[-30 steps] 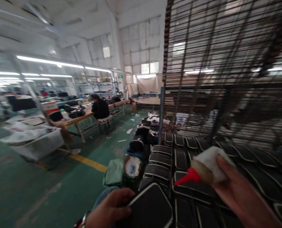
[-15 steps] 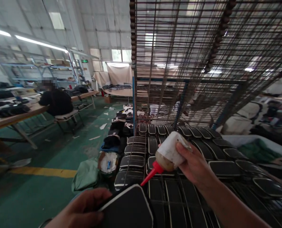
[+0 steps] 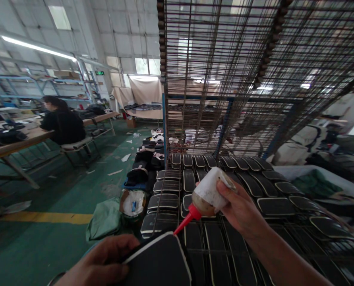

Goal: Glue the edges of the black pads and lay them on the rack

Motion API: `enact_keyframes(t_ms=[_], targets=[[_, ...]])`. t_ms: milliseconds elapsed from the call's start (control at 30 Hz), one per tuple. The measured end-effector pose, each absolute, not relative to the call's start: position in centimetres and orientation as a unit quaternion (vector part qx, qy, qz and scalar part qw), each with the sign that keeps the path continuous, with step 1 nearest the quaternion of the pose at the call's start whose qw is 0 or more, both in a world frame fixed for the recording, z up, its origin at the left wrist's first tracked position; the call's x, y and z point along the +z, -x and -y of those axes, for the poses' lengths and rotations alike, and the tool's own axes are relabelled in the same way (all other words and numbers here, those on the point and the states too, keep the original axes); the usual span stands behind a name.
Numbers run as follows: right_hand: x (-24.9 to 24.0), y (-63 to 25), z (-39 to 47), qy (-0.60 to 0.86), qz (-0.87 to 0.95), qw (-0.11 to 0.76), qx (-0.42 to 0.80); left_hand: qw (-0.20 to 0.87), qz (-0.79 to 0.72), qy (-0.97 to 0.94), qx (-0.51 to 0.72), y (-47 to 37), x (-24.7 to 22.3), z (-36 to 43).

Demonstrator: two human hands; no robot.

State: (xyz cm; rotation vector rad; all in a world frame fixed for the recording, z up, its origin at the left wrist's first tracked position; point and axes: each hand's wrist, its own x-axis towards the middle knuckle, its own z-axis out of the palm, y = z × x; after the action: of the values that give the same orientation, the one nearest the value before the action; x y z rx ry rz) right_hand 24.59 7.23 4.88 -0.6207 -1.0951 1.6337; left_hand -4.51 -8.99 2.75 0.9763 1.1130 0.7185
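My left hand grips the left edge of a black panel that has a pale line along its border. In my right hand is a whitish glue bottle, tilted down to the left. Its red nozzle has its tip at the panel's upper corner, on or just above the pale line. Behind and below, many similar black panels with pale borders lie in rows on a wire rack.
A raised stack of wire racks stands over the far panels. To the left are a green cloth, a round tub and dark bundles on the floor. A person sits at a long table.
The surroundings have shifted slightly left in view. The nozzle tip has moved slightly left relative to the panel's corner, and both hands keep their holds.
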Motion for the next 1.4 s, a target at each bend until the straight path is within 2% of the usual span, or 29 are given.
enact_keyframes(t_ms=[800,1000,1400], targets=[[3.8,-25.4,-7.0,0.230,0.425,0.515,0.708,0.667,-0.517,-0.381,0.379,6.3,1.6,7.9],[3.5,-25.6,-6.7,0.247,0.401,0.524,0.709,0.691,-0.501,-0.333,0.401,6.6,1.4,7.5],[1.6,-24.8,-8.1,0.317,0.281,0.606,0.673,0.683,-0.492,-0.240,0.483,4.5,0.4,6.9]])
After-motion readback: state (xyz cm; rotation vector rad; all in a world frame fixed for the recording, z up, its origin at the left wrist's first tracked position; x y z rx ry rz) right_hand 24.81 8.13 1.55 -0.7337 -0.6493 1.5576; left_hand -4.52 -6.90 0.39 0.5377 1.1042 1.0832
